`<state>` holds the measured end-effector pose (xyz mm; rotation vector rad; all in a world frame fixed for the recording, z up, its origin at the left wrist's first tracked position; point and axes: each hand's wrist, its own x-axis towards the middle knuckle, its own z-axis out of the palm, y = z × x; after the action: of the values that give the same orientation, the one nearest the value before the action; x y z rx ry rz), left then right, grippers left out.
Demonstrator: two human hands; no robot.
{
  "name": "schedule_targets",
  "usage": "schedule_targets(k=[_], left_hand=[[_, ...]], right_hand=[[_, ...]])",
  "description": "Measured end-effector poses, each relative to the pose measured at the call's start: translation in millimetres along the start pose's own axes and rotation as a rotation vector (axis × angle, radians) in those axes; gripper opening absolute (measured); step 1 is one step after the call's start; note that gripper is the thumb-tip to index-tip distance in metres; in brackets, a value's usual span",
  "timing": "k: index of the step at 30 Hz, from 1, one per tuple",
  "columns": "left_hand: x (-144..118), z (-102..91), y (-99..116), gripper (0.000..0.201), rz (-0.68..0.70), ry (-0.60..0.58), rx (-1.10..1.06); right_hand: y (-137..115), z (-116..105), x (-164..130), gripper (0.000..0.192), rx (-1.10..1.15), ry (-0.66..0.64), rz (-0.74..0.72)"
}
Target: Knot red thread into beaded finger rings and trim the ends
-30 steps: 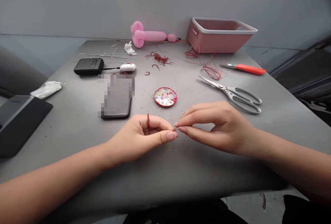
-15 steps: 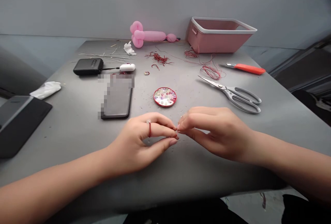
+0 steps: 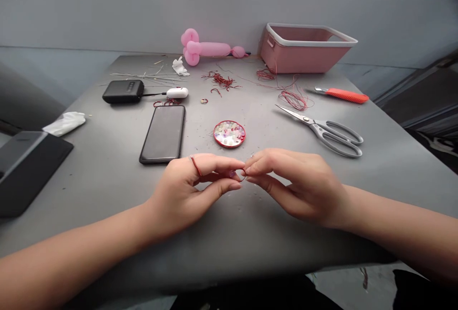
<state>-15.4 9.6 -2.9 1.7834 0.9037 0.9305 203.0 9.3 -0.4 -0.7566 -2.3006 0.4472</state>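
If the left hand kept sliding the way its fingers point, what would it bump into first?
The left hand points right, so it would meet the right hand first; their fingertips already look to be touching around a bit of red wire. How tightly they touch is hard to tell.

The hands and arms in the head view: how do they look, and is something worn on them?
Both forearms are bare, with no sleeves, gloves, watch or bracelet in view. The left hand has a thin red loop around its index finger, like a ring. The right hand wears nothing visible. The nails that show are short with a pale pinkish tone; whether they are polished cannot be told.
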Motion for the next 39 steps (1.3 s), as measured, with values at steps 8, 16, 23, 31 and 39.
schedule_targets(k=[8, 16, 23, 31, 39], left_hand=[[-1.8, 0.4, 0.0, 0.016, -0.031, 0.005, -0.119], [0.5, -2.1, 0.6, 0.013, -0.081, -0.074, -0.125], [3.4, -6.1, 2.0, 0.010, -0.035, -0.075, -0.055], [3.3, -7.5, 1.4, 0.009, -0.020, -0.053, -0.078], [6.1, -6.4, 12.5, 0.013, -0.414, 0.145, -0.861]], right_hand=[[-6.2, -0.7, 3.8, 0.009, 0.087, 0.028, 0.165], [-7.0, -5.5, 10.6, 0.015, 0.512, -0.134, 0.454], [-1.7, -4.9, 10.3, 0.021, 0.687, -0.234, 0.577], [-3.0, -0.5, 8.3, 0.018, 0.638, -0.149, 0.505], [-2.0, 9.5, 6.7, 0.013, 0.462, 0.000, 0.398]])
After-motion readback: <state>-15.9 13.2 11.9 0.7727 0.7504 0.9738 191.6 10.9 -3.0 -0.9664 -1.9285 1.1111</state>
